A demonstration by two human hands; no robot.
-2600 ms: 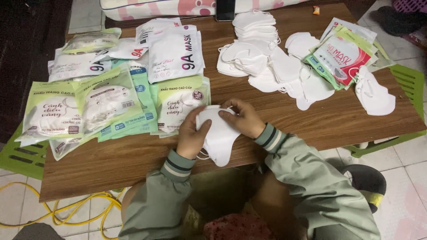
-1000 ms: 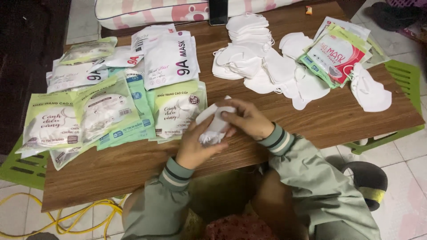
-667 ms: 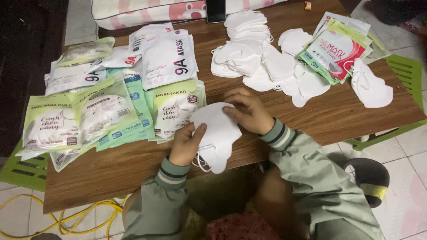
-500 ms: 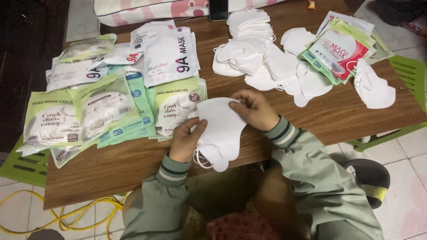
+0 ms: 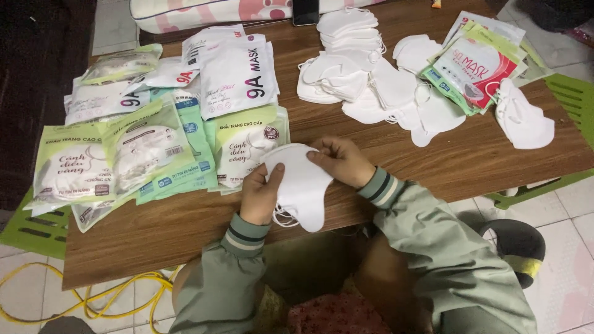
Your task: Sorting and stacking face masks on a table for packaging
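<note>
White face mask (image 5: 301, 185) pinched flat between both hands at the near edge of the bench (image 5: 154, 235). Left hand (image 5: 261, 193) clamps its left side, right hand (image 5: 339, 159) grips the top. Long axis running down-right, loops dangling bottom-left.

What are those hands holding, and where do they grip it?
A white face mask, held flat over the table's near edge. The left hand pinches its left edge, thumb on top; the right hand grips its upper right edge.
</note>
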